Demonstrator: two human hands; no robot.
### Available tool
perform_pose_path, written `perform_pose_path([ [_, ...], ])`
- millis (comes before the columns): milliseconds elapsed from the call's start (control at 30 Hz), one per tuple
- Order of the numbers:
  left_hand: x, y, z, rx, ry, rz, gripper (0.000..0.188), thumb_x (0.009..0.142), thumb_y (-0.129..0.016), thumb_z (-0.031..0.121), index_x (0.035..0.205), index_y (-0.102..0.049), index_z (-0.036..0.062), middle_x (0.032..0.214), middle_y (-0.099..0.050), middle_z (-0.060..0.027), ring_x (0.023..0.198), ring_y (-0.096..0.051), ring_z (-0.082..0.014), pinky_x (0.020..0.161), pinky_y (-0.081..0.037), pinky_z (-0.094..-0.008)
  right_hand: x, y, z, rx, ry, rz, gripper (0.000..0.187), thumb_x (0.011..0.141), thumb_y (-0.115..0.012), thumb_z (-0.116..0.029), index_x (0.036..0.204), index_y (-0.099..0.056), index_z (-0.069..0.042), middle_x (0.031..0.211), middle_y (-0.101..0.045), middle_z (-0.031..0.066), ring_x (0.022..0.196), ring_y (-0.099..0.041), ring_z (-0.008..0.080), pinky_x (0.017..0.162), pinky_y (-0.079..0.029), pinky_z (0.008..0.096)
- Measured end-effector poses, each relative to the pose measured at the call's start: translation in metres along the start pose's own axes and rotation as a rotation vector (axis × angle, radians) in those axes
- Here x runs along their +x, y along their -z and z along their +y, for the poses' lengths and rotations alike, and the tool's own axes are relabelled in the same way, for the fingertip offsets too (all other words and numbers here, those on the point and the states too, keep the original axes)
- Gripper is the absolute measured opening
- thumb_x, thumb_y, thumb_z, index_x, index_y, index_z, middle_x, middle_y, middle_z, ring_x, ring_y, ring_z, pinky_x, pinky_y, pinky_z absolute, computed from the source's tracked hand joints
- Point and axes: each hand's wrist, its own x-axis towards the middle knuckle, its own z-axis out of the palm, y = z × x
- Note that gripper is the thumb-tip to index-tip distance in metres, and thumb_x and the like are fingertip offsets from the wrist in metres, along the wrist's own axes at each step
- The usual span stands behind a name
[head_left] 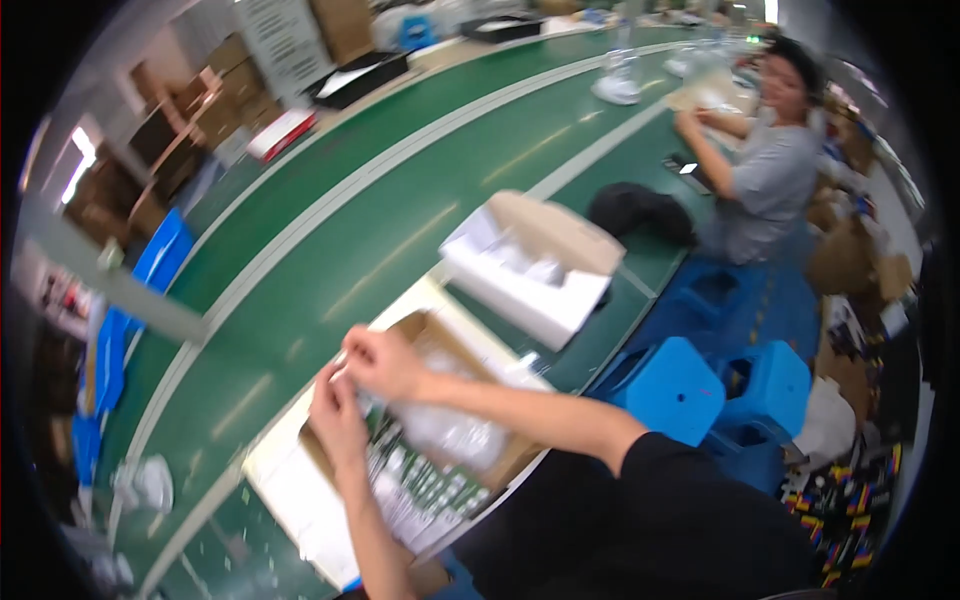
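My left hand (340,420) and my right hand (388,365) meet over the far left part of an open brown cardboard box (318,458). Fingers of both are pinched together at something small and pale that I cannot make out. Inside the box, below my hands, lie several small green and white pieces (430,485). Beside them is a bundle of clear plastic bags (458,432). My right forearm crosses above the bags and hides part of them. Under the box shows a white board (290,500).
An open white carton (512,297) holding pale wrapped items stands beyond the box. A black cloth-like item (640,212) lies past it. Blue stools (668,392) stand at the right. A co-worker (770,185) sits farther along the green bench. A grey post (150,290) rises at the left.
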Motion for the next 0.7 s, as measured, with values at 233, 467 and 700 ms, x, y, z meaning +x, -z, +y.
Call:
perform_pose_path([
  [233,0.006,-0.004,-0.016,-0.003,-0.041,-0.003,0.017,0.086,-0.064,0.015,0.096,-0.065,0.0004,0.072,-0.068,-0.0097,0.065,-0.063,-0.0137,0.062,-0.048,-0.0269,0.006,0.003,0.003,0.142,-0.042,-0.048,0.008,0.084,-0.057,-0.007,0.083,-0.056,0.001,0.067,-0.059,0.0049,0.061,-0.057,0.0071,0.054,-0.047,0.0237],
  [467,0.003,0.002,0.002,-0.052,-0.043,0.014,0.018,0.085,-0.065,0.006,0.101,-0.062,-0.0008,0.068,-0.065,-0.0079,0.061,-0.059,-0.0093,0.058,-0.046,-0.0240,0.006,0.004,0.001,0.336,-0.102,-0.159,0.003,0.090,-0.051,-0.002,0.087,-0.051,0.000,0.070,-0.052,-0.0007,0.056,-0.048,0.0041,0.049,-0.040,0.0192],
  [700,-0.001,-0.002,-0.001,-0.213,-0.163,0.080,0.027,0.084,-0.067,0.004,0.109,-0.058,0.0000,0.068,-0.058,-0.0026,0.061,-0.053,-0.0063,0.057,-0.042,-0.0210,0.009,0.007,0.009,0.379,-0.137,-0.135,0.004,0.090,-0.051,-0.003,0.086,-0.051,0.000,0.069,-0.051,-0.0012,0.056,-0.047,0.0040,0.048,-0.039,0.0195],
])
